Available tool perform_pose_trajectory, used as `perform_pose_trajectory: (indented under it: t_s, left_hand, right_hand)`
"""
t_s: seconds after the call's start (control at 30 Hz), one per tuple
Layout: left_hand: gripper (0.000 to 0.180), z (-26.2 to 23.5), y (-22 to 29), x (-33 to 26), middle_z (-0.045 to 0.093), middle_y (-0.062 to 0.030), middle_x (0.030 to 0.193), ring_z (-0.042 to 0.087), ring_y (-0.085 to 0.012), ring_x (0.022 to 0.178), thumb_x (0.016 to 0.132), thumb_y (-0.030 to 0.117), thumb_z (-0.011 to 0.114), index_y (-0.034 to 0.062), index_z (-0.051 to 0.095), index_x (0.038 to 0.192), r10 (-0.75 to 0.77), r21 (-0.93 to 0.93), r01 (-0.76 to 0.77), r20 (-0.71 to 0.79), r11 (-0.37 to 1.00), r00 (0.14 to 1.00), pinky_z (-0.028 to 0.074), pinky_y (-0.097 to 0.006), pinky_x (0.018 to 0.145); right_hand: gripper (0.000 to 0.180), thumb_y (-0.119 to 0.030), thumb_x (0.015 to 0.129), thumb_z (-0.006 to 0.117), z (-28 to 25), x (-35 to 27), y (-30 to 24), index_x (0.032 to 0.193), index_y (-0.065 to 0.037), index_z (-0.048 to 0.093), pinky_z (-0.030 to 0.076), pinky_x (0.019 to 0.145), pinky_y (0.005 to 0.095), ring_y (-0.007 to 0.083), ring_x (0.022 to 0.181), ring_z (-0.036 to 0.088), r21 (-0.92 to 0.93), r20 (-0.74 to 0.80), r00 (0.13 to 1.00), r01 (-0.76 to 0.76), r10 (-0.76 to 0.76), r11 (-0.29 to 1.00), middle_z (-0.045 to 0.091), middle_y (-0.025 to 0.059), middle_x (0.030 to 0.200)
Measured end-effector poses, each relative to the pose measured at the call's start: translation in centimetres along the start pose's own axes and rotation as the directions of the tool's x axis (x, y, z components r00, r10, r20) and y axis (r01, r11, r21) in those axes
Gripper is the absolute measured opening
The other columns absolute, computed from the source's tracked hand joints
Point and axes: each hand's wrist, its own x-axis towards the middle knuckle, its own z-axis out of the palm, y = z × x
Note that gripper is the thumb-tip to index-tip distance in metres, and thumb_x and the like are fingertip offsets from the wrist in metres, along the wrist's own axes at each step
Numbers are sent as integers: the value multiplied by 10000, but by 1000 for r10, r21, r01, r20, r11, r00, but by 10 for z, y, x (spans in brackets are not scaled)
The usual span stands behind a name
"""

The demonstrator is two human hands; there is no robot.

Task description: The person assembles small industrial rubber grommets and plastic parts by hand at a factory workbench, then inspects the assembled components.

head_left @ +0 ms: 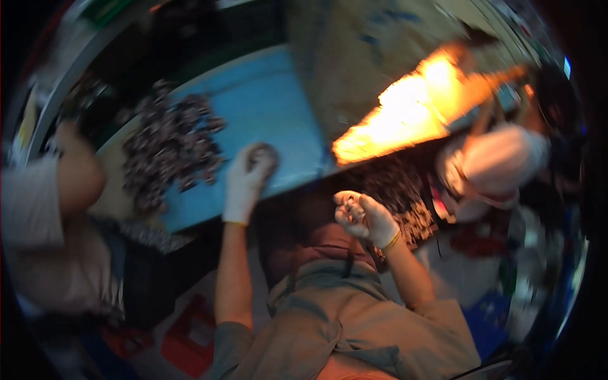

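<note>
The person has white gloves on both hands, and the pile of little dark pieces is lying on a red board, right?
Not quite. The board under the pile of little dark pieces is blue, not red, as the head view shows. The rest holds: the left hand and the right hand both wear white gloves.

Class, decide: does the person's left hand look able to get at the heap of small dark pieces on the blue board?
Probably yes. The left hand rests on the blue board, just right of the heap of dark pieces, with bare board between.
</note>
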Motion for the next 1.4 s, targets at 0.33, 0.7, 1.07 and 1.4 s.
perform_pose_trajectory:
  t_s: [0.33,0.7,1.07,1.4]
  left_hand:
    - [467,-10,5,-4,712,-193,1171,702,-297,1039,936,274,700,27,644,1328,-32,-92,36,41,995,999,530,-382,923]
    - [438,-17,-10,-14,712,-180,1199,685,-260,1107,972,204,636,-5,602,1356,8,-357,-30,-62,934,998,521,-360,980]
    - [363,6,16,7,631,-50,1070,555,-125,1005,1063,294,536,-7,622,1247,146,-487,-261,-261,834,954,472,-273,910]
    - [380,5,20,28,672,-121,1055,598,-186,1003,1057,302,500,-25,657,1169,152,-350,-240,-261,905,953,477,-316,923]
  right_hand:
    - [506,-368,989,625,137,172,1,1325,5,560,564,816,489,428,908,712,-837,257,928,73,-271,-542,718,261,1046]
    - [321,-299,996,591,166,204,13,1167,-31,547,579,706,554,446,833,722,-389,-24,1000,-15,-6,-921,718,230,988]
    - [266,-151,870,626,139,203,27,1044,48,653,594,559,439,314,739,740,-219,165,983,112,76,-969,662,187,950]
    - [294,-160,874,623,147,217,14,1078,47,671,610,606,445,342,796,758,-166,-40,985,161,169,-973,705,185,933]
